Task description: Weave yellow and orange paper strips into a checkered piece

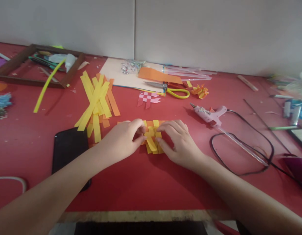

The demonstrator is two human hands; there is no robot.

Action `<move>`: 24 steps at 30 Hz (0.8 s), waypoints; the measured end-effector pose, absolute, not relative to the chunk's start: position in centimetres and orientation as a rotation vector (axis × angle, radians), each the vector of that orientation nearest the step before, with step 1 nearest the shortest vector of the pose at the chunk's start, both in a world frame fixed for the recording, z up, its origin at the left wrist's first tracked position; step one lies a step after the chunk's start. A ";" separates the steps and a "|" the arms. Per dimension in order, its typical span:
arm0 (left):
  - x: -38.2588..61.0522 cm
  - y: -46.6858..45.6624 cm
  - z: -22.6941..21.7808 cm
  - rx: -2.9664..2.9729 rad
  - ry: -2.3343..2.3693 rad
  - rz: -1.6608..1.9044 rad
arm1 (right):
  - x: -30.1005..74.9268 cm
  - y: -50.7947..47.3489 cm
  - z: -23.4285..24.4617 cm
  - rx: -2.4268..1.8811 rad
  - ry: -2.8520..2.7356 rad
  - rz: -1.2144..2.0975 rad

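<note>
Yellow and orange paper strips, woven over and under each other (152, 137), lie on the red table in front of me. At their left edge, my left hand (127, 135) is closed, thumb and forefinger gripping the weave. My right hand (174, 137) pinches the right edge, its thumb low and its fingers bent over the top. Between the hands one yellow strip runs at a slant across the others. Orange strip ends show above the weave and are partly hidden by my fingers. A pile of loose yellow strips (95, 101) lies beyond my left hand, with orange ones beneath.
Beyond the hands lie a pink woven paper fish (147, 98) and yellow-handled scissors (177, 93). A pink glue gun (209, 115) with a looped black cord is at right. A black phone (70, 147) lies under my left forearm. A brown frame (28, 80) stands back left.
</note>
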State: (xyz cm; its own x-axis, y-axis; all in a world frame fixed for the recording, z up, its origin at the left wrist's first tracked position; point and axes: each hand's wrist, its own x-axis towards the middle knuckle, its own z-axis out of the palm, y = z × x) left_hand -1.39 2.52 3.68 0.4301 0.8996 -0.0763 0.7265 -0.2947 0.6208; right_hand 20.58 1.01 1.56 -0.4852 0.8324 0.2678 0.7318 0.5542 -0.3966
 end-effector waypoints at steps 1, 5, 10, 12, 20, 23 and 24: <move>-1.4 2.5 3.6 2.112 1.360 0.394 | 20.9 1.0 1.8 -1.233 -2.392 0.333; -1.3 2.5 3.4 2.108 1.330 0.418 | 22.1 1.4 2.7 -1.105 -2.563 0.416; -1.3 2.4 3.2 2.135 1.330 0.417 | 23.0 2.0 2.7 -1.033 -2.608 0.376; -1.3 2.4 3.2 2.156 1.344 0.414 | 23.1 2.2 2.4 -1.023 -2.606 0.379; -1.1 2.4 2.8 2.297 1.259 0.480 | 23.2 2.5 1.9 -1.030 -2.551 0.405; -1.1 2.2 2.9 2.382 1.222 0.529 | 23.0 2.6 1.8 -1.043 -2.524 0.419; -1.1 2.1 3.0 2.422 1.233 0.541 | 23.0 2.6 1.8 -1.051 -2.512 0.424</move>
